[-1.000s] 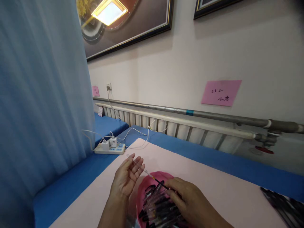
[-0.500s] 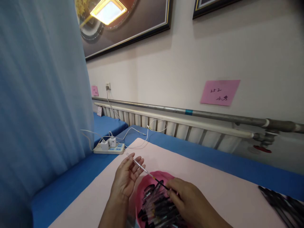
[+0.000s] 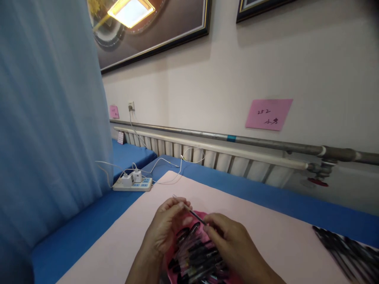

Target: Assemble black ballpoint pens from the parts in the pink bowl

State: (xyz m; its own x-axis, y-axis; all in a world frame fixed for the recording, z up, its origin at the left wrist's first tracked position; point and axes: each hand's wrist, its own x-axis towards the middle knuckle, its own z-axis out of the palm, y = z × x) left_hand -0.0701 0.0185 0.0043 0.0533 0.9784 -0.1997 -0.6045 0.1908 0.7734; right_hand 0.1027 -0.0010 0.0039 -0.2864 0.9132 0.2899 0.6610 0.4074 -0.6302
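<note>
Presumably for steadiness, the left hand (image 3: 167, 227) pinches the slim rod (image 3: 196, 215) towards its far end while the right hand (image 3: 229, 240) grips the near end, slanting it over the pink bowl (image 3: 171, 273), whose pen parts (image 3: 201, 256) lie within reach

A bowl (image 3: 170, 269) with pens (image 3: 203, 256) in it sits near, on a sheet (image 3: 266, 240) on the table (image 3: 77, 225). A pile of pens (image 3: 346, 248) lies at the right. A power strip (image 3: 133, 184) is left of the sheet. A curtain (image 3: 59, 118) hangs left; behind the table is a radiator (image 3: 222, 161).
</note>
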